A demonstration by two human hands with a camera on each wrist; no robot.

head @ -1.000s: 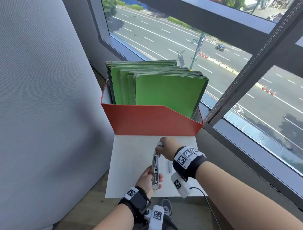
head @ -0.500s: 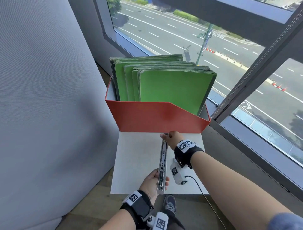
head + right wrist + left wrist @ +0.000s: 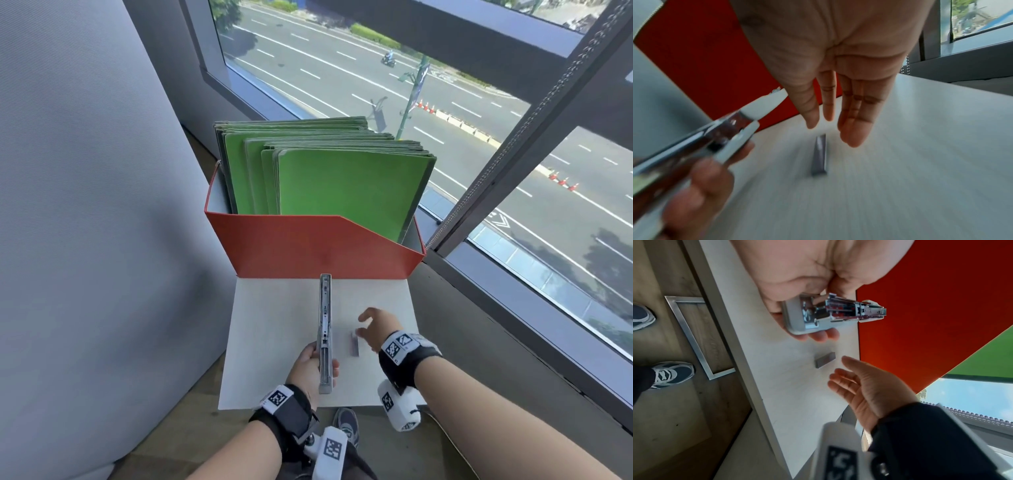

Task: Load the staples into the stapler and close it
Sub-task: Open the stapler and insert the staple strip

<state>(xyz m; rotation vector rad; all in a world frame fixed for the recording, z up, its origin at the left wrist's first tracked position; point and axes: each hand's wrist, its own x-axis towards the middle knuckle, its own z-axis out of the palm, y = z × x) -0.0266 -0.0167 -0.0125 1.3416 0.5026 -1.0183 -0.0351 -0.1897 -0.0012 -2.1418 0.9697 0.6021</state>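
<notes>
Two hands over a white worktop (image 3: 274, 308), red box (image 3: 308, 246) of green folders (image 3: 349, 192) at its far edge. Stapler (image 3: 324, 329) swung fully open, one long strip held above the worktop, pointing toward the box. Left hand (image 3: 310, 368) curled round its near end, channel facing up. Right hand (image 3: 378, 325) empty, fingers straight and slightly spread, hovering just above the staples (image 3: 354, 343). Staples a short grey bar, flat on the worktop just right of the stapler, touched by neither hand as far as visible.

Step in hand, by judgement: reaching for the staples; loading and closing not yet done. Next move likely a thumb-and-finger pinch along the bar's sides, gentle enough not to snap it, then legs-down into the channel, stapler kept steady.
</notes>
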